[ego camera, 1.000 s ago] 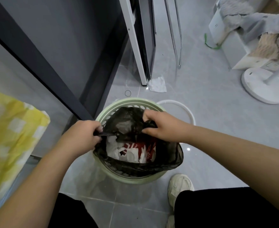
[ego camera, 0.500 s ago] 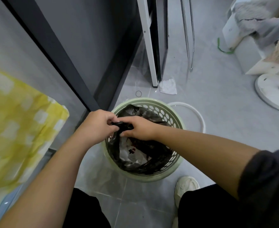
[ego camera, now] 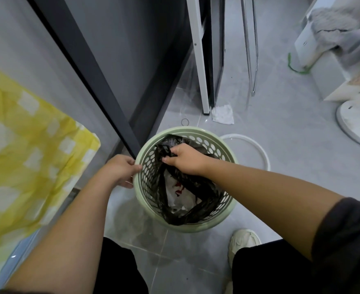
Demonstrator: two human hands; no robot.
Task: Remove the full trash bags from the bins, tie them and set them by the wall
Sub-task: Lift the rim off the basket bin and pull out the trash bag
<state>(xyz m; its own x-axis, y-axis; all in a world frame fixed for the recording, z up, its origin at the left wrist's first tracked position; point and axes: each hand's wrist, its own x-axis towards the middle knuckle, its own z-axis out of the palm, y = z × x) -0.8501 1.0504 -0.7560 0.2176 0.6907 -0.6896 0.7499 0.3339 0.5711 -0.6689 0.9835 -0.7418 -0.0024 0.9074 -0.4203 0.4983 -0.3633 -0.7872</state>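
The right hand [ego camera: 185,160] clamps its fingers on the bunched, crinkly top of the thin black plastic bag [ego camera: 175,218], which sits inside the round, pale green bin [ego camera: 196,131] with hole-punched walls. The left hand [ego camera: 119,170] curls thumb and fingers round the bin's smooth rim.

We see a dark grey short sleeve [ego camera: 344,240] on the right arm, and the left hand [ego camera: 119,170] and right hand [ego camera: 185,160] bare. Black trousers [ego camera: 119,270] cover both legs, an off-white sneaker [ego camera: 241,242] the right foot.
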